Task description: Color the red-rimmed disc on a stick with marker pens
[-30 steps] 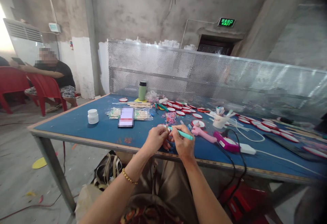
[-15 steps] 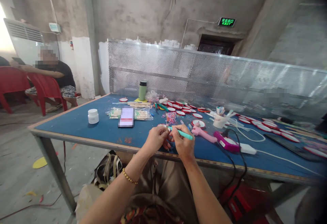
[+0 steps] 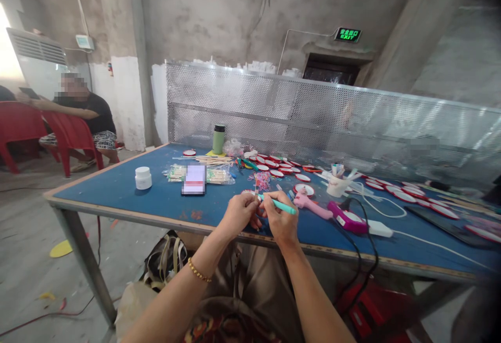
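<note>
Close together at the table's front edge, both hands are closed. My left hand (image 3: 241, 211) pinches a thin brown stick (image 3: 256, 190) that stands up between the fingers. A turquoise pen (image 3: 285, 207) lies across my right hand (image 3: 279, 222), gripped with its tip end beside the left fingertips; the tip itself is too small to make out. Just beyond the fingers lies a round white disc with a red rim (image 3: 247, 192), partly covered by the left hand. Behind it sits a heap of small coloured bands (image 3: 261, 180).
A phone (image 3: 194, 180) rests on bagged sticks (image 3: 219, 175), with a white jar (image 3: 143, 178) to its left. On the right are a pink tool (image 3: 313, 204), a purple device (image 3: 347, 217), cables and a cup of pens (image 3: 335, 185). Several red-rimmed discs (image 3: 403, 192) lie behind. A person (image 3: 84, 110) sits far left.
</note>
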Demonstrator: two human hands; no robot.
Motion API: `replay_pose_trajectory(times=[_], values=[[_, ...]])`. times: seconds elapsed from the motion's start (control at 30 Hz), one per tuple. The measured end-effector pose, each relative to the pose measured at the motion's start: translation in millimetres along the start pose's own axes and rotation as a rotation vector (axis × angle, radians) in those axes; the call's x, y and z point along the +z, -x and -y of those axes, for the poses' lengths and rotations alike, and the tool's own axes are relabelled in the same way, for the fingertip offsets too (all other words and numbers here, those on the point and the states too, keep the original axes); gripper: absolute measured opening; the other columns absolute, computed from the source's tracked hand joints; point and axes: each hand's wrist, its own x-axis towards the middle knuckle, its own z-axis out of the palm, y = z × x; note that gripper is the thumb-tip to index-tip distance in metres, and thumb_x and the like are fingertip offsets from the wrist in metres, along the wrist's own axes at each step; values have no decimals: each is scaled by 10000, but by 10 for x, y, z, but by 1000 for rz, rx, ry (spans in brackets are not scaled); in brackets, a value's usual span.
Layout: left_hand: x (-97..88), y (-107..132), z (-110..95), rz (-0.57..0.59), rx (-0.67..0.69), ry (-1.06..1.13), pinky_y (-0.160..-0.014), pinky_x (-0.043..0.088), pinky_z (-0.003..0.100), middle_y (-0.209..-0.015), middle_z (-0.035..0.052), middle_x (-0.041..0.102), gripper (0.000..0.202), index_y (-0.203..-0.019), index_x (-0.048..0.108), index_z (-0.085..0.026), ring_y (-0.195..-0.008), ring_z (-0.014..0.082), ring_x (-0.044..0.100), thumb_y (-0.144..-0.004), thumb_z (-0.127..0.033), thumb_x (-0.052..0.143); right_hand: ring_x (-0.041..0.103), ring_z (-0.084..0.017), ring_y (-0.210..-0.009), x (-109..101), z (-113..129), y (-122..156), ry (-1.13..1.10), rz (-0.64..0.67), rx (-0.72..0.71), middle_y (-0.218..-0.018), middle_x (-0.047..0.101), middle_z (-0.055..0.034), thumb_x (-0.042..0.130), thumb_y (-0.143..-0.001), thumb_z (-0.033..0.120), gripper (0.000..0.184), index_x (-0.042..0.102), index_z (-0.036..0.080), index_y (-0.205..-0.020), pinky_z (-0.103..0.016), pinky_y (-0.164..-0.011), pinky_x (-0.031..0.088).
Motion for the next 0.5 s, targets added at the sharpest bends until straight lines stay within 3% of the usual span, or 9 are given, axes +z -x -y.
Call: replay_pose_trajectory(times=[0.5], values=[[1, 9, -23, 9, 1, 24, -384, 484, 208, -665, 13, 647, 184, -739, 538, -161, -438, 127, 623, -803, -332, 558, 595, -140, -500, 0, -32, -4, 16, -15, -6, -635, 653, 8, 582, -906, 383, 208, 626, 213, -794, -256, -472, 476]])
